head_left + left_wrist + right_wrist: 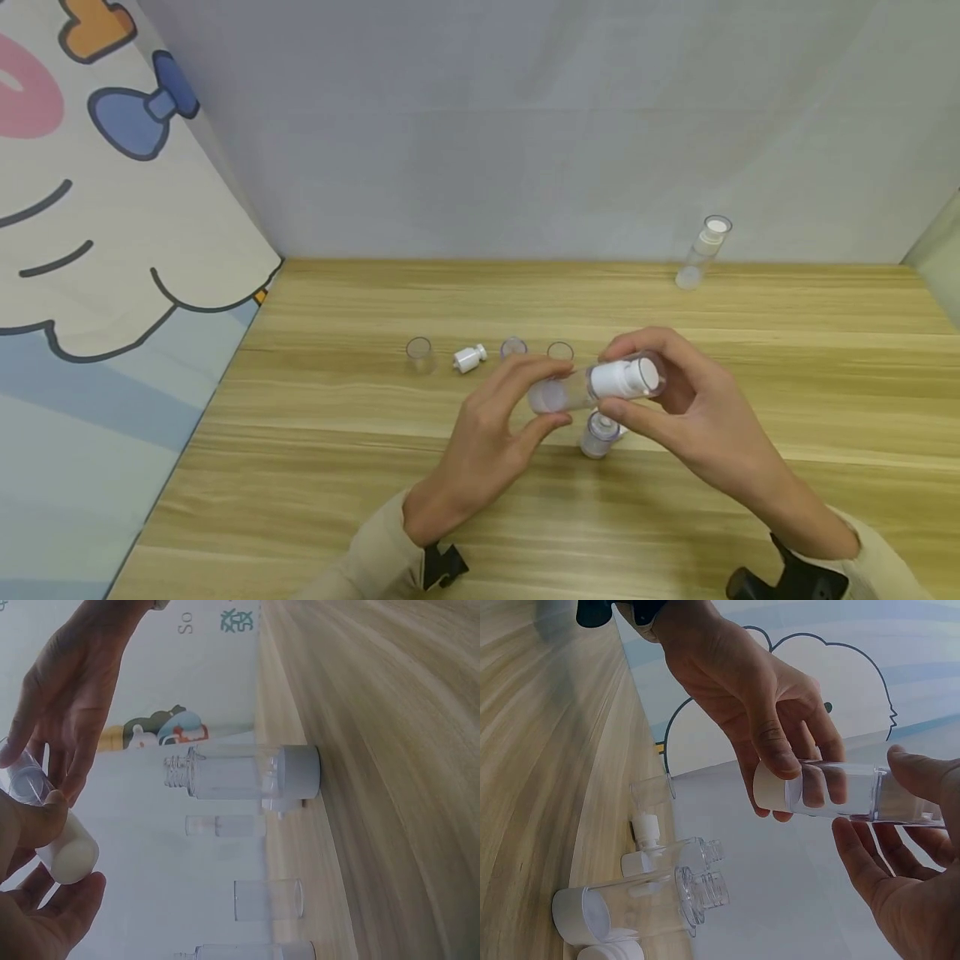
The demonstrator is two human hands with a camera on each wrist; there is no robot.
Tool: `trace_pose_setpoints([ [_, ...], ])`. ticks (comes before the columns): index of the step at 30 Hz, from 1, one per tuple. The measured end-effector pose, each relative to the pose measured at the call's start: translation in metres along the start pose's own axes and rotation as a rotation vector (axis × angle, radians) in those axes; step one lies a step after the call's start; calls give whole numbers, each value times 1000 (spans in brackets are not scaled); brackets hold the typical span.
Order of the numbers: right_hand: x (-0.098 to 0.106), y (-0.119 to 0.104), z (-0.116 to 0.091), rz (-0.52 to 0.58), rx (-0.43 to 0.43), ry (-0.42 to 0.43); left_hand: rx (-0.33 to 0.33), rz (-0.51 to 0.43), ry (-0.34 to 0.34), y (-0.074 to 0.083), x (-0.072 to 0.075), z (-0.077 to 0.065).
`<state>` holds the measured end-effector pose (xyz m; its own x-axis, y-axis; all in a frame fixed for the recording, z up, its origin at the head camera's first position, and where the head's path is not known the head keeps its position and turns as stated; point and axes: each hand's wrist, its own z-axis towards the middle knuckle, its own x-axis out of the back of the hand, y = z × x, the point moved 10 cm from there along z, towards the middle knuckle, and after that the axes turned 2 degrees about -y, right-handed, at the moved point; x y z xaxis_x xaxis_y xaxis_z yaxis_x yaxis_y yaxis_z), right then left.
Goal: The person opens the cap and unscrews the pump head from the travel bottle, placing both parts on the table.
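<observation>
Both hands hold one clear pump bottle above the table, tilted nearly sideways. My left hand grips its lower end between thumb and fingers; the right wrist view shows those fingers at the white base. At the other end, my right hand pinches the clear cap, which surrounds the white pump head. Just below the hands stands an uncapped clear bottle with a threaded neck; in the left wrist view this bottle has a white base.
Behind the hands, a clear cap and a white pump head rest on the wooden table. Two clear items, partly hidden by the left hand, are beside them. A capped pump bottle stands at the back right, near the grey backdrop.
</observation>
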<state>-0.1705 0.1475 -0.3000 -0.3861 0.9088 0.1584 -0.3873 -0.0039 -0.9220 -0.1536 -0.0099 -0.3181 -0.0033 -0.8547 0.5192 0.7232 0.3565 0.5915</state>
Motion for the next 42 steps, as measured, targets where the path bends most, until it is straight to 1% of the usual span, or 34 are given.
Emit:
trace_pose_setpoints([
  [5,-1,-1,-1,2,11,1,-79,51,-33,9,-2,1],
  [7,-2,-2,-1,3,19,4,-103,49,-43,13,-3,1],
  [9,-3,-2,-2,4,26,5,-112,30,-45,14,-3,0],
  [11,-5,-3,-2,10,39,4,-109,5,-43,14,-3,0],
  [13,-6,-2,-2,6,39,8,-96,-4,-37,13,-2,-1],
  [15,-8,-3,-2,10,58,18,-80,-8,-25,11,-2,-2],
  [17,-8,-1,-3,-15,50,35,-64,-2,-9,9,0,-3],
  [20,-7,-4,-5,-35,89,74,-49,4,11,8,2,-3],
  [22,-7,-4,-6,-55,94,101,-46,11,17,8,2,-3],
  [25,-6,-7,-8,-48,133,127,-48,14,20,10,3,-3],
  [29,-6,-10,-9,-15,154,126,-54,7,26,12,5,-5],
  [33,-7,-9,-10,-3,111,106,-63,-13,35,15,8,-6],
  [36,-8,-6,-10,-14,58,88,-63,-27,39,16,10,-7],
  [40,-9,-6,-10,-23,27,76,-59,-36,35,16,12,-7],
  [42,-10,-8,-9,-8,55,78,-58,-42,36,16,13,-7],
])
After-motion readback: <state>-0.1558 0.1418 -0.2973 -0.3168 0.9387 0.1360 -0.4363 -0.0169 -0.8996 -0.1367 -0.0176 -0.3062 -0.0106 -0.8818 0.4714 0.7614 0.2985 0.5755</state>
